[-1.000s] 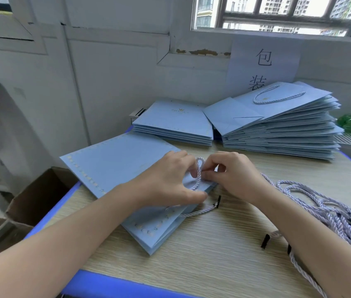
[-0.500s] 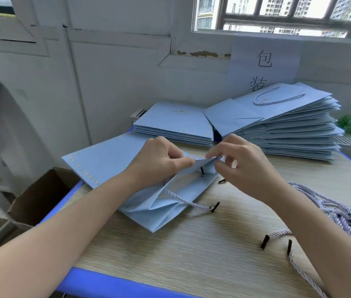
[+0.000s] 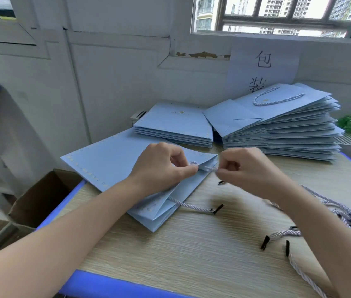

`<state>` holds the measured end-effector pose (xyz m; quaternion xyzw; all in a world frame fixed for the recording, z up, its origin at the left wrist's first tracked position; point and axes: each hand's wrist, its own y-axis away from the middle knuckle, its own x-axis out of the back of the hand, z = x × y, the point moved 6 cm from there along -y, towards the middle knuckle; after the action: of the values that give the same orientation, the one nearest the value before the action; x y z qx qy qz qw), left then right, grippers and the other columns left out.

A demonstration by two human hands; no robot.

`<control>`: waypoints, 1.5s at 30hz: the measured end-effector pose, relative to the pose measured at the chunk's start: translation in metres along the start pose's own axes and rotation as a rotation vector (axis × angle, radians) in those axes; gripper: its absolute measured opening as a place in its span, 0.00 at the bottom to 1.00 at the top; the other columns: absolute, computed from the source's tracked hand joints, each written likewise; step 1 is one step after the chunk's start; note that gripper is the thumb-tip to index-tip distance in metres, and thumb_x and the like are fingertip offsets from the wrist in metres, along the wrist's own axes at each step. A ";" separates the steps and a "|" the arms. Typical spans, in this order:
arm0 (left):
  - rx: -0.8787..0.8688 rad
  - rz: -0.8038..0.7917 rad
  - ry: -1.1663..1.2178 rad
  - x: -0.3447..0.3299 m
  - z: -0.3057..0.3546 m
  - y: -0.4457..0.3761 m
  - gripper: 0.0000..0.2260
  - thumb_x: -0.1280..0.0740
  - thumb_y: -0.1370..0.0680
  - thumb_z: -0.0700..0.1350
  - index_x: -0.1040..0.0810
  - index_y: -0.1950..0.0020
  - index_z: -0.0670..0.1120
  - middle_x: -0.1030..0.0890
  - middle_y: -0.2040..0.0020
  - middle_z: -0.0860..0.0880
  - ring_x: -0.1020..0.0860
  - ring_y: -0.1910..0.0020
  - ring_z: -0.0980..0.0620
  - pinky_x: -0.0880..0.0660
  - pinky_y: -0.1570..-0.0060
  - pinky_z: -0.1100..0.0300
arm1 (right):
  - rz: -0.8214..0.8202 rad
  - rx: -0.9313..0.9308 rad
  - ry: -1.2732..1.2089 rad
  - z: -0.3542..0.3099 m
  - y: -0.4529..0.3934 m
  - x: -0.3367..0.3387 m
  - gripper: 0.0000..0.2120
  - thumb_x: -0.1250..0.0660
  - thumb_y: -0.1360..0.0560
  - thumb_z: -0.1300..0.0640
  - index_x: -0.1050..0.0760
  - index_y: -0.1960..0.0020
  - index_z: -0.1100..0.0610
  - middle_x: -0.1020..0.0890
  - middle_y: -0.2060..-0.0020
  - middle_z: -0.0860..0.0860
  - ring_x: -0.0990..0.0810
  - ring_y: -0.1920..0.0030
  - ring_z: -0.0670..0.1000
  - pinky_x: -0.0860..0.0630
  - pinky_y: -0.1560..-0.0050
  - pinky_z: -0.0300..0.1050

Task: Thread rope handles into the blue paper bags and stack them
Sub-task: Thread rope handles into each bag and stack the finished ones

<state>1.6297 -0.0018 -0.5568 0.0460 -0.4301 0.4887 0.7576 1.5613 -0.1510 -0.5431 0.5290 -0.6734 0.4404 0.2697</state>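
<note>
My left hand (image 3: 166, 166) pinches the bag's (image 3: 116, 160) top edge on the table (image 3: 191, 250), my right hand (image 3: 243, 168) pinches the rope (image 3: 210, 168) just beside it — best to draw it straight and gently, lest the paper tear.

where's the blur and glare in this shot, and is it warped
Head view: the right hand is motion-smeared while the left hand is sharper; the window is overexposed; wide-angle distortion bows the wall lines and table edge.
</note>
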 end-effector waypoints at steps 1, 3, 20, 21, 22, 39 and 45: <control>-0.009 -0.033 -0.030 -0.002 -0.001 0.000 0.10 0.27 0.29 0.54 0.18 0.62 0.48 0.17 0.61 0.55 0.20 0.59 0.60 0.24 0.54 0.60 | 0.034 -0.054 0.001 0.008 0.000 0.009 0.09 0.32 0.31 0.61 0.27 0.69 0.57 0.28 0.74 0.45 0.33 0.72 0.42 0.36 0.69 0.37; -0.035 -0.180 0.035 -0.008 -0.003 0.001 0.10 0.26 0.29 0.56 0.18 0.56 0.50 0.17 0.55 0.56 0.20 0.54 0.61 0.24 0.49 0.62 | 0.177 -0.183 0.093 0.031 -0.002 0.026 0.09 0.32 0.31 0.58 0.26 0.68 0.57 0.25 0.72 0.48 0.28 0.68 0.48 0.34 0.66 0.43; -0.570 -0.161 -0.104 0.005 0.021 0.015 0.12 0.27 0.31 0.55 0.20 0.53 0.51 0.24 0.56 0.59 0.25 0.57 0.61 0.27 0.57 0.62 | -0.147 0.016 -0.004 0.006 0.001 -0.003 0.25 0.44 0.32 0.71 0.18 0.50 0.48 0.20 0.52 0.40 0.25 0.50 0.40 0.33 0.52 0.27; -0.625 -0.024 -0.144 0.011 0.026 0.017 0.10 0.29 0.30 0.55 0.21 0.56 0.50 0.27 0.61 0.59 0.28 0.64 0.60 0.29 0.63 0.63 | -0.149 0.030 0.013 0.006 0.001 -0.002 0.26 0.44 0.33 0.72 0.19 0.48 0.48 0.21 0.50 0.41 0.26 0.48 0.41 0.32 0.49 0.30; -0.674 0.124 -0.196 0.018 0.031 0.020 0.10 0.30 0.29 0.55 0.21 0.60 0.48 0.30 0.66 0.59 0.32 0.68 0.60 0.31 0.69 0.63 | -0.150 0.035 0.004 0.006 0.001 -0.001 0.26 0.43 0.33 0.71 0.20 0.46 0.48 0.22 0.48 0.42 0.27 0.46 0.41 0.31 0.45 0.34; -0.778 0.483 -0.301 0.019 0.059 0.036 0.11 0.35 0.25 0.43 0.25 0.44 0.44 0.27 0.39 0.45 0.28 0.40 0.46 0.34 0.40 0.53 | 0.689 -0.020 -0.633 0.029 0.005 0.057 0.17 0.35 0.24 0.57 0.33 0.68 0.64 0.32 0.75 0.49 0.35 0.70 0.49 0.36 0.69 0.48; -0.650 0.281 -0.151 0.010 0.047 0.024 0.10 0.37 0.24 0.47 0.20 0.49 0.44 0.23 0.44 0.49 0.26 0.44 0.51 0.30 0.42 0.52 | 0.339 -0.119 -0.907 0.020 -0.006 0.021 0.14 0.38 0.22 0.63 0.28 0.67 0.60 0.32 0.76 0.49 0.36 0.76 0.44 0.38 0.74 0.35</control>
<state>1.5840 -0.0051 -0.5287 -0.2207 -0.6200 0.4211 0.6241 1.5623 -0.1787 -0.5330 0.5340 -0.8238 0.1639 -0.0968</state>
